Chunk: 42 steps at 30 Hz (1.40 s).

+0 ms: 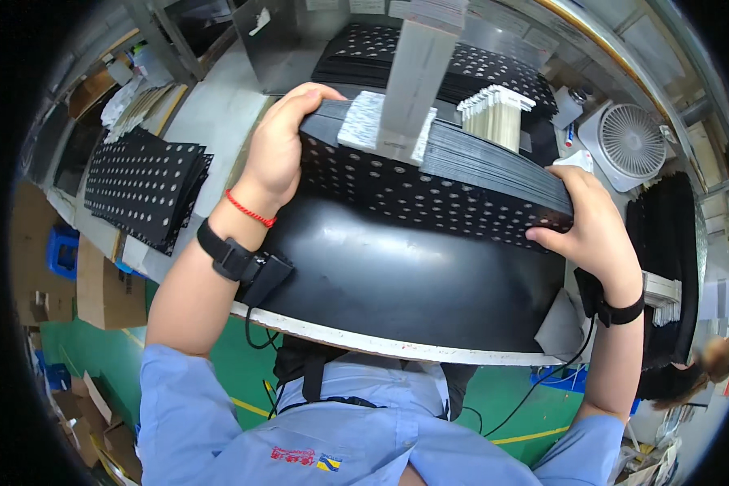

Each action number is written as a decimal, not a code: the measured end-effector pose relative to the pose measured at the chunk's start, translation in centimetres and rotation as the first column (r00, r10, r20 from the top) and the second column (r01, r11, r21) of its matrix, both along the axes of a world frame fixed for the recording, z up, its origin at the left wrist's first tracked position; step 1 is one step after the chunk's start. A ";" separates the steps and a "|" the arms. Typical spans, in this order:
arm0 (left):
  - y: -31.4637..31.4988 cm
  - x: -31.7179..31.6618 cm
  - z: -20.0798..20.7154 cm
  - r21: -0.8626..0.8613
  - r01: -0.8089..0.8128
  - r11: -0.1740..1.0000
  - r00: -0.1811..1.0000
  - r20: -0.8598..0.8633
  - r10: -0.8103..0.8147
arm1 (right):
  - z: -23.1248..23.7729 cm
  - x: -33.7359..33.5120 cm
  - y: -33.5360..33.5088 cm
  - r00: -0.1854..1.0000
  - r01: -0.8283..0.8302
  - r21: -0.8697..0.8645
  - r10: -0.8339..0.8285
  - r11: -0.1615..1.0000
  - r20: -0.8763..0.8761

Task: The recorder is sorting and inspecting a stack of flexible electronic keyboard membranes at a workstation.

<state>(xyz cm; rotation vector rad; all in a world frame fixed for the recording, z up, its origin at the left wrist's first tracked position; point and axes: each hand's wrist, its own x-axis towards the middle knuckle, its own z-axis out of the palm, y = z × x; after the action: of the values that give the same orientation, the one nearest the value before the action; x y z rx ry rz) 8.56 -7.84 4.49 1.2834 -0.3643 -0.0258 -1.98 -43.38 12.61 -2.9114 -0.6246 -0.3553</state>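
A thick stack of black sheets (494, 168) stands on edge across the black work surface (381, 271), its white-dotted face toward me. My left hand (274, 150) grips the stack's left end, fingers over the top corner. At the opposite end my right hand (595, 215) is closed round the stack, thumb on the dotted face and fingers behind. Between my hands, a pale upright bar (419, 77) and a whitish wrapped block (361, 121) sit against the top edges of the sheets. The lower ends of the fingers are partly hidden behind the stack.
More dotted black sheets (142, 182) lie at the left, and another pile (356, 53) is at the back. A bundle of cream strips (494, 117) stands behind the stack. A white fan (630, 142) is at the right, above black stacked material (664, 235). A cable (535, 393) hangs below the right wrist.
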 end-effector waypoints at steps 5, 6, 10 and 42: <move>0.3 -0.6 0.3 0.002 0.034 0.999 0.998 -0.060 -0.034 | -0.4 -1.7 0.7 0.988 0.131 -0.063 -0.136 0.989 -0.079; 0.5 -0.7 0.3 0.015 0.057 0.998 0.996 -0.069 -0.056 | -0.6 -2.2 0.7 0.990 0.122 -0.072 -0.127 0.990 -0.065; 0.9 -2.2 1.1 0.223 0.080 0.972 0.995 0.045 -0.092 | -1.7 -5.3 0.9 0.996 0.093 -0.115 -0.090 0.989 0.029; 0.1 -7.2 4.1 0.693 0.060 0.719 0.794 0.403 -0.455 | -1.4 -9.5 0.6 0.987 0.006 -0.033 -0.011 0.999 -0.163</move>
<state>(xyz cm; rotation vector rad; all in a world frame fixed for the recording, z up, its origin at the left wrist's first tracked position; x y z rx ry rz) 1.37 -7.75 8.55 1.9270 -1.1344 -0.0341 -11.48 -42.75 11.26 -2.9352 -0.5976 -0.1071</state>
